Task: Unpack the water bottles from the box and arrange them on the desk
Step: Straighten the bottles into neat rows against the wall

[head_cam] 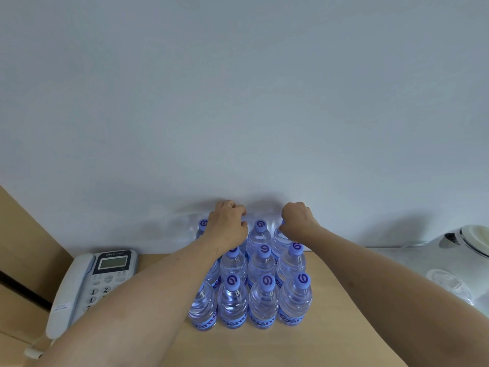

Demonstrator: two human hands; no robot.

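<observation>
Mostly ribbed clear plastic bottles [263,300], seemingly.

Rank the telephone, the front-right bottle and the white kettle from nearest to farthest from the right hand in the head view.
From the right hand, at the back row against the wall:
1. Front-right bottle, just below the hand, nearest the camera.
2. White kettle, at the right edge.
3. Telephone, far left, beyond the left arm.
</observation>
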